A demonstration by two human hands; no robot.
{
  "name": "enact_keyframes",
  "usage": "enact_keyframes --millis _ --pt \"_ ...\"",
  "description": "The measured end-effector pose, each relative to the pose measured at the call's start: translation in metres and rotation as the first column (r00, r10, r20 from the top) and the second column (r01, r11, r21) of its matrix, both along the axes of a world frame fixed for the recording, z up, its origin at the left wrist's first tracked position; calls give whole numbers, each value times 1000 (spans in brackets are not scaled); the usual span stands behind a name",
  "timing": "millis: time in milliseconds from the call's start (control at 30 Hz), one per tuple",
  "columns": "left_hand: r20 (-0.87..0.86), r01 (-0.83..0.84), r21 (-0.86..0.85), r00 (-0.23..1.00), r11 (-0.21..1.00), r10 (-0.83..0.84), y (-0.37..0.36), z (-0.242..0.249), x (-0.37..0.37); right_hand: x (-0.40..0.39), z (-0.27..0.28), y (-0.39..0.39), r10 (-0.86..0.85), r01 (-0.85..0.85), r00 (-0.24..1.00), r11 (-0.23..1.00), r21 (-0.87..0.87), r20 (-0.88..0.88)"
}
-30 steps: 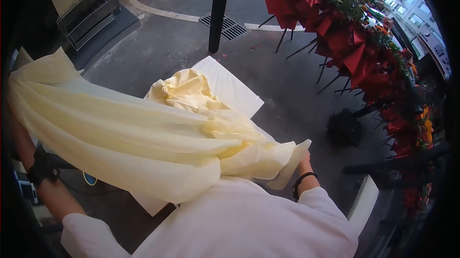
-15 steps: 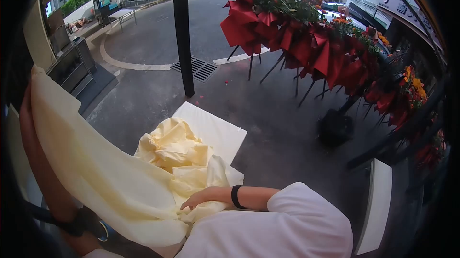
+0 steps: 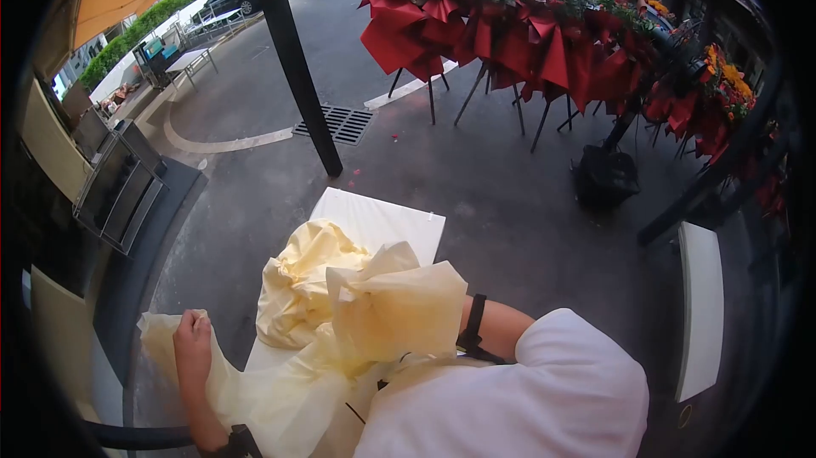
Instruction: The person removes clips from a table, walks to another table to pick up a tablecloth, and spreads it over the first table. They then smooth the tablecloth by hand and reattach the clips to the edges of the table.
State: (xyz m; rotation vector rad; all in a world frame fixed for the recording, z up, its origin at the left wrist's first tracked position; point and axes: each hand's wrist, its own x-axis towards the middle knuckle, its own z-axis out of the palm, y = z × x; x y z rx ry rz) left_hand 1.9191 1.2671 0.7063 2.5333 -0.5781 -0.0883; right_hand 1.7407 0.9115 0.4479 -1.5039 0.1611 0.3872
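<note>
While yellow cloth (image 3: 395, 309) overlaps white board (image 3: 378, 216) | dark post (image 3: 297, 71), flowers (image 3: 729, 80) beyond

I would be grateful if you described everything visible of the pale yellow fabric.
The pale yellow fabric looks thin and soft, sheer toward the left. One part lies in a crumpled heap on the white tabletop; nearer the wearer, a flatter flap stands raised, its edge against the right forearm. The left hand grips the far left end. The right hand is hidden, and whether this is one piece or several cannot be told.
</note>
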Motion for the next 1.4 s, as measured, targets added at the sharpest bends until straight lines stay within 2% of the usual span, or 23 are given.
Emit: enact_keyframes --millis 67,133,167,233,300,333,400,500,600,700,800,833,867,900,933,967,1000,1067,1100,1233,1300,1400 --pt "6 15 38 1000 999 -15 -23 -35 -19 10 9 -14 -144 144 989 989 -15 44" --pt "195 160 13 968 987 -159 -35 -85 -30 24 27 -32 -305 315 943 947 -58 133" --pt "104 176 85 977 981 -184 -42 -100 -37 32 39 -47 -376 399 905 912 -97 198" --pt "38 246 139 967 959 -253 -58 -119 -58 42 70 -82 -480 552 809 819 -158 338" --pt "-133 302 121 949 945 -286 -65 -154 -78 44 111 -131 -563 705 675 683 -192 477" --pt "-188 327 119 934 937 -302 -63 -177 -87 41 132 -154 -567 749 624 630 -205 537" --pt "-393 329 236 893 915 -220 -61 -220 -106 29 172 -192 -559 812 549 532 -239 622" --pt "-474 335 295 864 895 -168 -44 -299 -125 9 220 -243 -513 867 486 386 -315 708" --pt "-744 409 84 633 909 -216 -36 -361 -140 -21 259 -287 -456 887 461 224 -403 762" --pt "-775 477 177 607 861 -177 -40 -382 -158 -60 292 -327 -404 870 462 34 -492 789" --pt "-720 148 158 694 976 11 -7 -385 -155 -95 318 -362 -377 812 489 -132 -569 786" --pt "-720 16 155 686 988 102 16 -407 -152 -104 323 -372 -375 784 506 -177 -595 777" --pt "-754 -159 144 621 977 213 53 -440 -150 -113 332 -384 -375 759 515 -218 -614 771" --pt "-803 -369 121 510 921 309 93 -474 -150 -117 339 -394 -367 727 537 -256 -637 760" --pt "-865 -599 85 352 796 358 135 -507 -148 -123 342 -399 -374 695 551 -290 -658 746" --pt "-914 -793 62 198 606 353 176 -536 -150 -126 346 -408 -376 668 563 -317 -673 736" --pt "-959 -917 47 70 396 276 220 -568 -157 -128 348 -416 -383 643 577 -332 -690 722" --pt "-726 -985 126 -12 115 688 236 -504 -168 -130 350 -430 -397 585 603 -370 -722 692" --pt "-646 -993 120 -87 -11 758 241 -488 -172 -132 353 -436 -405 556 612 -391 -733 680" --pt "-648 -959 -88 -152 -271 746 274 -442 -168 -124 352 -456 -408 478 643 -447 -756 648" --pt "-693 -905 -217 -120 -365 711 290 -416 -157 -110 348 -464 -392 440 673 -469 -766 627" --pt "-762 -808 -393 19 -439 647 304 -375 -122 -83 321 -454 -321 426 716 -503 -752 620"
